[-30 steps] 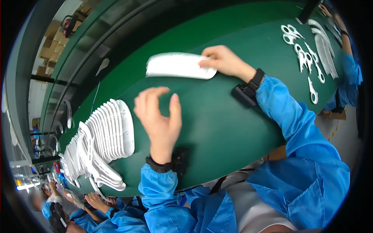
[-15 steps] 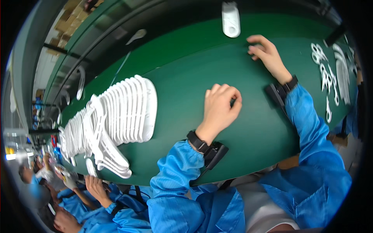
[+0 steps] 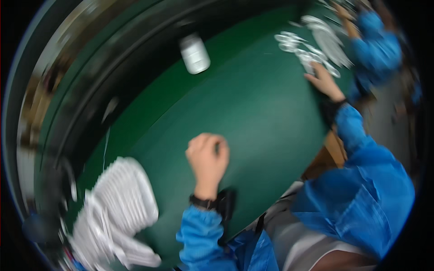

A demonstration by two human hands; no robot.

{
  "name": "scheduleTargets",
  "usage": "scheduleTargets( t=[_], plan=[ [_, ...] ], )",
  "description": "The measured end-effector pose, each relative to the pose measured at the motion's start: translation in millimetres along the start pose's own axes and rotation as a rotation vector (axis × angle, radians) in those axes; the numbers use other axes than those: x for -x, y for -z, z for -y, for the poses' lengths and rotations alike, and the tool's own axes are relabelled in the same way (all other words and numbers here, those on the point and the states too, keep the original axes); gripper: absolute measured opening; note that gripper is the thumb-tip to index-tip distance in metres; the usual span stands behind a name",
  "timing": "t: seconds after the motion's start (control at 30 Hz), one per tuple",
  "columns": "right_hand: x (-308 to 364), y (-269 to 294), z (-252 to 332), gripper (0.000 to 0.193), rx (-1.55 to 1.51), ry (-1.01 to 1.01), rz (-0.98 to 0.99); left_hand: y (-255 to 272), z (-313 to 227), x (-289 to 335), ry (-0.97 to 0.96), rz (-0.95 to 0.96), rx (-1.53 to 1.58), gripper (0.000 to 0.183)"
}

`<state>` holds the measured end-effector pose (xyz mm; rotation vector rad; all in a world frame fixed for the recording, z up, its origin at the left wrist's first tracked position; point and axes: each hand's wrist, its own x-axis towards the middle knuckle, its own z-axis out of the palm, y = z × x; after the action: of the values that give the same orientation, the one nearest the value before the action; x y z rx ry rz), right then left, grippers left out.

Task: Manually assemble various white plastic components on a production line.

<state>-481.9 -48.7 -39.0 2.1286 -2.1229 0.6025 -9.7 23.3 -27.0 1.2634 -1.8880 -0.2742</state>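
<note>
My left hand (image 3: 208, 159) is held over the green tabletop, fingers curled in and a small gap between thumb and forefinger. Nothing shows in it. At the right, my right hand (image 3: 326, 82) reaches onto a cluster of white plastic pieces with ring-shaped ends (image 3: 289, 41). Its fingers are stretched out over the near pieces; blur hides whether they grip one. Beside that cluster lies a bundle of long white strips (image 3: 326, 39). A tight row of white curved plastic pieces (image 3: 124, 192) stands at lower left, with several loose ones lying across it.
A white rounded piece (image 3: 195, 56) sits near the far edge of the green table (image 3: 262, 104). Another person's blue sleeve (image 3: 377, 45) and hand are at the upper right. A brown cardboard box (image 3: 332, 153) stands below the table's right edge.
The view has swung to the right and is blurred. My right hand has moved from the far middle of the table to the ring-ended pieces. My left hand stays curled.
</note>
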Motion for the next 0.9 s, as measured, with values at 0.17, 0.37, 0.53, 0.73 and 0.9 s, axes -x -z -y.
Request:
scheduleTargets(
  t=[0.17,0.37,0.53,0.73,0.9],
  plan=[
    [-1,36,30,0.025,-0.064,-0.104,0.054,2,-15,2,0.163,0.183,-0.086,0.003],
    [4,44,14,0.021,-0.086,-0.001,-0.026,-6,-23,0,0.153,0.195,-0.068,0.004],
    [-19,48,52,0.026,-0.797,-0.054,-0.051,-2,-13,1,0.152,0.179,-0.071,0.005],
    [-48,32,130,0.051,-2.336,-0.159,0.538,6,-15,4,0.097,0.18,-0.068,0.006],
    [-60,-42,185,0.067,-2.25,-0.305,0.733,0,-12,15,0.163,0.111,-0.044,0.008]
  ],
)
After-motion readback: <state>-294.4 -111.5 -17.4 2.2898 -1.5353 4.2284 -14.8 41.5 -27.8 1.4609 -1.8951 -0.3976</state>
